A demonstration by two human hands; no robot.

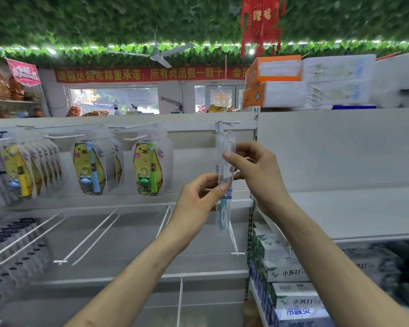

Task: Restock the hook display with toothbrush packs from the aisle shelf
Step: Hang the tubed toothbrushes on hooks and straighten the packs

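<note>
A clear toothbrush pack (225, 204) with a teal handle hangs upright just below a white hook (222, 125) at the top of the display panel. My right hand (253, 171) pinches the pack's upper part between thumb and fingers. My left hand (198, 201) pinches its middle from the left. The pack's top loop sits at the hook's tip; I cannot tell whether it is threaded on. Yellow bear toothbrush packs (147, 164) hang on hooks further left.
Several bare white hooks (90, 239) jut out from the lower rows. Boxed goods (291, 272) are stacked on the shelf at lower right, tissue packs (279, 81) lie on top of the unit. Dark packs (7, 244) hang at far left.
</note>
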